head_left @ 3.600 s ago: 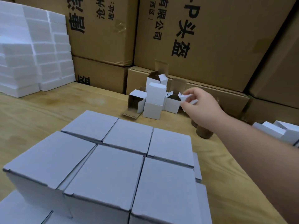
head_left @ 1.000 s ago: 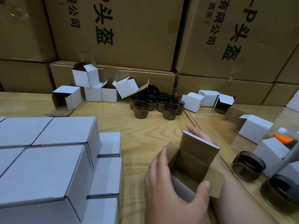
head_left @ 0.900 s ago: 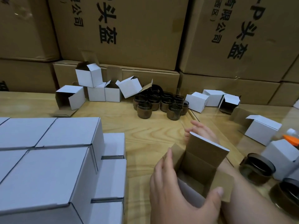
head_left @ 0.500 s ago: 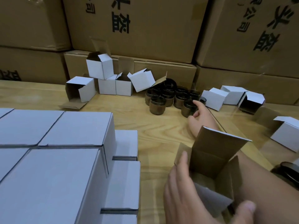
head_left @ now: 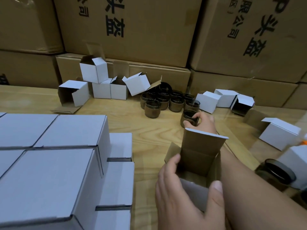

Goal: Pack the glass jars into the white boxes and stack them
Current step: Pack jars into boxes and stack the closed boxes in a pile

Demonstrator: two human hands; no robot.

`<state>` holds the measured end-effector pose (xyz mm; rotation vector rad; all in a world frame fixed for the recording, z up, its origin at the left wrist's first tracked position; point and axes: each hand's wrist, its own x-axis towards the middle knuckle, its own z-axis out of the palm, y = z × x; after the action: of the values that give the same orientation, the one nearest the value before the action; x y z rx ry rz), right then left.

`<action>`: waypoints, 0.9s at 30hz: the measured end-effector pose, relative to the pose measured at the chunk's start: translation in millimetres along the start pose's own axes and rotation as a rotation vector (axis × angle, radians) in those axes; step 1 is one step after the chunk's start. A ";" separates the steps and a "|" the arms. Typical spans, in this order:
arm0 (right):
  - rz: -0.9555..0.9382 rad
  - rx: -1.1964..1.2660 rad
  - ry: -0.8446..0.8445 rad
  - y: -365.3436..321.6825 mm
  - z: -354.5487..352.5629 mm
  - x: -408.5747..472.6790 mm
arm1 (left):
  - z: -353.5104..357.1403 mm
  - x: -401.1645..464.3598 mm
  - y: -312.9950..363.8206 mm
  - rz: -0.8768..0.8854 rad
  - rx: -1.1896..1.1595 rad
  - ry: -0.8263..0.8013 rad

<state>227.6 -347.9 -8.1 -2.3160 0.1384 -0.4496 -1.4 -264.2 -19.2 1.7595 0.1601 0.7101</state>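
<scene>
Trouble, as I judge it, would come from my reach: my right forearm passes close beside the raised lid flap of the open white box [head_left: 197, 165], so drawing the jar back carelessly could knock that flap or tip the box. The jar itself is smooth glass, and a shallow pinch could let it slip onto the wooden table [head_left: 154, 135] or clip the other jars [head_left: 163, 101] clustered just behind it.

My right hand [head_left: 203, 122] is curled round one dark glass jar [head_left: 189, 117] at the near edge of that cluster, fingertips over its rim and thumb against its side; the jar looks to be standing on the table. My left hand [head_left: 184, 196] holds the open box, fingers [head_left: 172, 163] along its left wall, thumb at the near right corner, mouth facing up and empty as far as I can see. Packed white boxes [head_left: 54, 146] are stacked to my left.
</scene>
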 end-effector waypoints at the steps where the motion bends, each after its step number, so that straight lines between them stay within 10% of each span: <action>1: 0.022 0.019 -0.023 -1.6 -5.1 -6.3 | -4.1 -5.8 8.6 -0.009 -0.087 0.014; 18: 0.015 1.060 0.221 -25.2 -114.9 -108.3 | -23.3 -7.6 14.8 -0.094 -0.074 -0.093; 27: -0.497 1.027 -0.489 -110.2 -193.4 -143.3 | -19.7 -5.7 5.2 -0.041 -0.094 -0.107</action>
<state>20.4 -366.2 155.7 -1.3461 -0.7494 -0.1102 -17.9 -252.0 -13.8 1.6950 0.0886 0.5832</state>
